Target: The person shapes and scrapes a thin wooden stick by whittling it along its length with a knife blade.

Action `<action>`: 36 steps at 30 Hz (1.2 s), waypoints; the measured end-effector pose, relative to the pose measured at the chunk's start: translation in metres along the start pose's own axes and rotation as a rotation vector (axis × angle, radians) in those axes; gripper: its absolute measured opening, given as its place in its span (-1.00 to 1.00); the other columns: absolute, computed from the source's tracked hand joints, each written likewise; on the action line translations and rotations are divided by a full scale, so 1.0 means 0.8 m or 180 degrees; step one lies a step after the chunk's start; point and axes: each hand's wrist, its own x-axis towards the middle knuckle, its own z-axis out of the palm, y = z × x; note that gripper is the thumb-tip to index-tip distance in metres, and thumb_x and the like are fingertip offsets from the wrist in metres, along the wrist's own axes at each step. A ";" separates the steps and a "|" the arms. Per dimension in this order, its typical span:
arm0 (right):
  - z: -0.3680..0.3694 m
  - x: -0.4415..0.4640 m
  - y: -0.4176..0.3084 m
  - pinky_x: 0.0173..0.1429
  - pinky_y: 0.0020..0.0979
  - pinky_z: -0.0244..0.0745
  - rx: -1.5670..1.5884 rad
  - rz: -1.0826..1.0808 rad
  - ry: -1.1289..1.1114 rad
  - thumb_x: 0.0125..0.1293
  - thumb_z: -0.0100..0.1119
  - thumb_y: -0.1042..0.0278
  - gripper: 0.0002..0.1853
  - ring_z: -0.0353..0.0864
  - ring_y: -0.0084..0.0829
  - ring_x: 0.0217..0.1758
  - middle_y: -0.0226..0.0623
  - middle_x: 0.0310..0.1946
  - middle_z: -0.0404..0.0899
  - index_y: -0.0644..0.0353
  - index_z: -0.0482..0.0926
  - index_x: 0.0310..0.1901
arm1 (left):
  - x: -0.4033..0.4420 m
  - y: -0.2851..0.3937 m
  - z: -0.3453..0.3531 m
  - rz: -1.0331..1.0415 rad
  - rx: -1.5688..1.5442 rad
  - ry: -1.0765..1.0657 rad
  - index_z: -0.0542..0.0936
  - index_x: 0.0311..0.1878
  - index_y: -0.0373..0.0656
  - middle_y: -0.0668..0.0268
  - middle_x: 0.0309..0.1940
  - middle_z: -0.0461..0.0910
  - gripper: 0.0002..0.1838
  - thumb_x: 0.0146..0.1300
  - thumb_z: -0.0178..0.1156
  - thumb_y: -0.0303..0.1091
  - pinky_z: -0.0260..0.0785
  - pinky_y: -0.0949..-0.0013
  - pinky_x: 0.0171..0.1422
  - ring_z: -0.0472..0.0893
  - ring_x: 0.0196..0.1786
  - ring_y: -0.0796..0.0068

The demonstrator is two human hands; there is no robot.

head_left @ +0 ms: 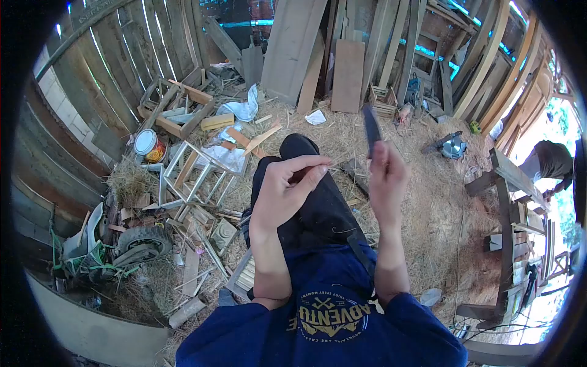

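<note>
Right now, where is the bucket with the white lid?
In the head view, the bucket is on the person's left, between the plank wall and the broken wooden frame.

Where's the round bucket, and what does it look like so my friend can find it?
Start at the tall plank wall on the left side. Near its foot, just left of the jumbled wooden frames, stands the bucket. It's round, with a whitish lid and a red-and-yellow label, while those frames are straight-edged.
</note>
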 end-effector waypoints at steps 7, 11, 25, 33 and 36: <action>0.002 -0.006 -0.010 -0.46 -0.33 0.26 -0.0144 -0.0200 -0.0032 0.57 0.02 0.17 -0.63 0.28 -0.44 -0.63 -0.18 -0.67 0.39 0.30 0.53 -0.33 | -0.003 0.005 -0.007 -0.0053 0.0071 -0.0137 0.69 0.02 -0.31 0.44 -0.30 0.69 -0.80 0.41 0.20 -0.48 0.33 0.66 -0.22 0.50 -0.27 0.82; -0.003 0.012 0.002 -0.48 -0.29 0.29 -0.0144 0.0375 0.0193 0.53 0.08 0.22 -0.69 0.38 -0.32 -0.65 -0.09 -0.63 0.45 0.26 0.53 -0.33 | -0.001 -0.001 -0.003 0.0098 -0.0070 -0.0256 0.69 0.02 -0.31 0.46 -0.30 0.67 -0.80 0.42 0.19 -0.48 0.29 0.67 -0.24 0.47 -0.29 0.84; -0.006 0.007 0.006 -0.46 -0.33 0.26 -0.0158 0.0139 0.0100 0.57 0.02 0.15 -0.62 0.28 -0.49 -0.60 -0.21 -0.64 0.40 0.30 0.54 -0.32 | 0.005 -0.015 -0.005 -0.0242 -0.0529 -0.0296 0.63 0.18 -0.31 0.53 -0.47 0.43 -0.68 0.41 0.19 -0.47 0.14 0.60 -0.35 0.31 -0.42 0.76; -0.006 0.005 -0.002 -0.44 -0.34 0.30 -0.0241 0.0003 -0.0101 0.56 0.04 0.17 -0.64 0.33 -0.45 -0.60 -0.22 -0.64 0.42 0.28 0.53 -0.33 | 0.005 -0.009 -0.005 -0.0134 -0.0284 -0.0320 0.63 0.20 -0.26 0.41 -0.15 0.70 -0.70 0.45 0.14 -0.50 0.36 0.66 -0.09 0.51 -0.17 0.81; -0.003 0.011 0.000 -0.46 -0.33 0.30 -0.0128 0.0039 0.0118 0.55 0.04 0.19 -0.64 0.35 -0.36 -0.64 -0.16 -0.65 0.43 0.27 0.53 -0.36 | 0.005 -0.008 -0.008 0.0004 -0.0256 -0.0502 0.62 0.18 -0.30 0.31 0.02 0.70 -0.70 0.44 0.13 -0.52 0.39 0.67 0.04 0.55 -0.03 0.77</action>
